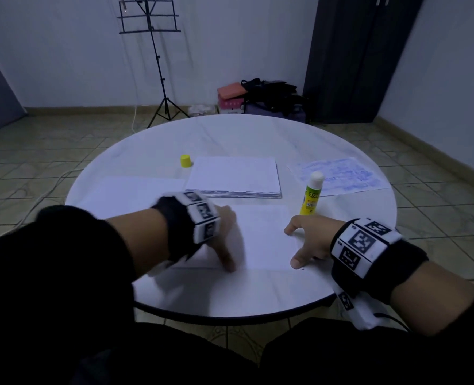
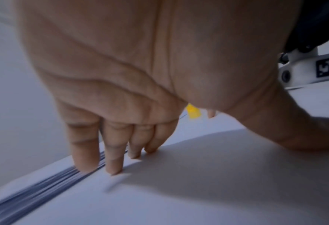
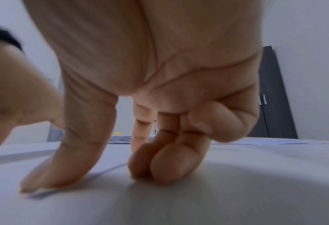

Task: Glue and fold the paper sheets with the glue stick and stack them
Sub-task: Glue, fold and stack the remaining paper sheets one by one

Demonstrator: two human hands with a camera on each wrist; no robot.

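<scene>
Lay flat at lower centre of the round tabletop: folded paper sheet, pressed from both sides.
Left grip spread open, fingertips down on paper; right grip loosely curled, clamped on nothing, index fingertip on the edge. Beyond, paper stack, uncapped glue stick upright at right, yellow cap upper left.

The head camera is looking forward and down from above at the round table, taking in both forearms, the far wall and floor. The left wrist camera is sitting under the left hand, very close, looking along the palm and fingers at the folded sheet. The right wrist camera is looking low across the tabletop under the right hand. All three views are sharing the paper stack and that sheet.
</scene>
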